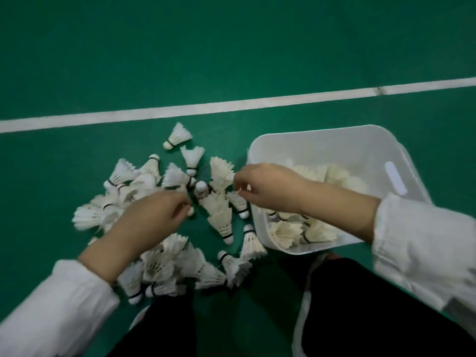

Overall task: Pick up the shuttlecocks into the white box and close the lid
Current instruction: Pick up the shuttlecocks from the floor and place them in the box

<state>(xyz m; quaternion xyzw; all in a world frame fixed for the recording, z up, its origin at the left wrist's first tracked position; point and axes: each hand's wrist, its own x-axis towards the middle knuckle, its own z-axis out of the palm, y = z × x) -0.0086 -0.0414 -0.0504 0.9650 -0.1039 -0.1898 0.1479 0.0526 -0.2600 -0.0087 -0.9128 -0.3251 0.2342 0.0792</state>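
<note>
No txt, brand or nos. legible anywhere. Shuttlecocks (221, 217) at approx. 8 o'clock show only black bands by the corks; any print is too blurred. White box (322, 141) at 3 o'clock has plain walls.

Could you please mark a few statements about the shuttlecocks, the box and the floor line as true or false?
1. The white box already holds some shuttlecocks. True.
2. A lid covers the box. False: its top is open.
3. The loose pile lies on the green floor, to the left of the box. True.
4. The white line runs between the pile and the box. False: it runs on the far side of both.
</note>
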